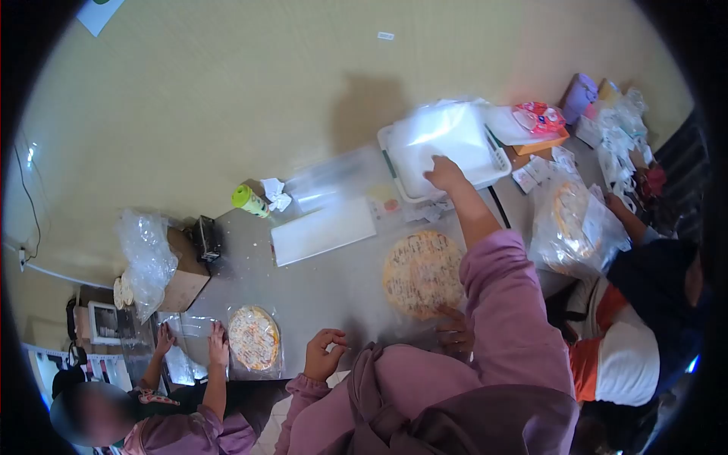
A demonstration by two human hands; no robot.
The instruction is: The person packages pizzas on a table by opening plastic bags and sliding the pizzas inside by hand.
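Draped cloth (pixel 470 421); round, speckled pizza (pixel 423 273)

L of right hand (pixel 446 175): green cup (pixel 251 200) w/ crumpled paper (pixel 277 198) beside; farther L, cardbd. box (pixel 186 277). To R, purple pouch (pixel 582 95).

Right fingers (pixel 438 162) over white basket (pixel 497 159), pizza (pixel 419 274) nearby

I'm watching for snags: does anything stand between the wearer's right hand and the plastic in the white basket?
Nothing visible does. The right hand reaches over the plastic in the white basket; whether its fingers touch the plastic is unclear.
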